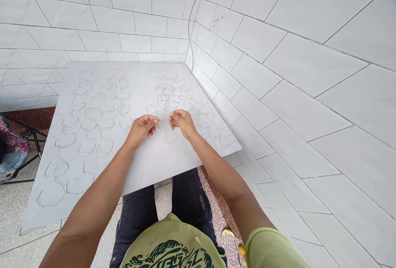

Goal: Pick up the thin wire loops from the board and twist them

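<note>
Over the middle of a pale grey board (148,173), my left hand (142,129) is closed in a pinch on a thin wire, whose short ends stick out past the fingertips. My right hand (182,123) is just to its right, thumb and fingers curled together, with a bit of thin wire seeming to show at the fingertips. A small gap separates the two hands. Bent S-shaped wire pieces (105,146) lie in rough columns on the board's left side. A tangled heap of similar curved wires (173,90) spreads behind and right of my right hand.
White tiled walls (262,74) meet in a corner behind and right of the board. A pale cable (189,24) hangs down that corner. At far left, a black-framed folding stool (37,144) stands by floral and denim cloth (15,146). Speckled floor shows below.
</note>
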Demonstrator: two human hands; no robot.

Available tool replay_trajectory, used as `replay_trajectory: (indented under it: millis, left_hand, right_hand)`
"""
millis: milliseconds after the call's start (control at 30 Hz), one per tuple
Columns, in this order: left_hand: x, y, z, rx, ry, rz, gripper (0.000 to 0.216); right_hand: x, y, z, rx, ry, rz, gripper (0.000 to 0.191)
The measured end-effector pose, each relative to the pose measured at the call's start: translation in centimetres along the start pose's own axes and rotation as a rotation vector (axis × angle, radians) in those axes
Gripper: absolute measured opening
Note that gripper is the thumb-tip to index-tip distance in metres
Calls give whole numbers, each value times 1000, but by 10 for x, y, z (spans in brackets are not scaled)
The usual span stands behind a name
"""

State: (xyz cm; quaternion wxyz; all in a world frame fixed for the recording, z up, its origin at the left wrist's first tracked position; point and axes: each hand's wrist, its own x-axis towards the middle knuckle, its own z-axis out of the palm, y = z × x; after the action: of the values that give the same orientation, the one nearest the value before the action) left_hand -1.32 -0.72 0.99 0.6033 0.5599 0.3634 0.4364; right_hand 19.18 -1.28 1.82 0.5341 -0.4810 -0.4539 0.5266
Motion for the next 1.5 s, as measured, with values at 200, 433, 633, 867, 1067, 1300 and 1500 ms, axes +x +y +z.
replay_trajectory:
  millis: [200,433,633,867,1067,1300,1500]
  left_hand:
    - [1,-1,2,9,96,-4,36]
    - [-7,7,7,17,237,95,51]
    - [-7,4,13,-181,78,52,43]
    - [-5,-10,16,103,220,119,37]
    - [-7,-11,17,223,197,103,37]
    - [-7,-12,14,376,116,74,38]
    - [0,-16,6,274,223,48,40]
  right_hand:
    - [-9,-7,6,-102,58,-150,23]
    - [-21,-15,13,-940,165,-874,20]
    - [-20,13,19,-1278,-76,-1069,27]
    - [-24,23,21,-1038,38,-847,23]
    - [-11,23,33,-674,125,-309,26]
    - [10,28,33,-373,8,-155,22]
    - [7,24,30,-286,-22,-152,25]
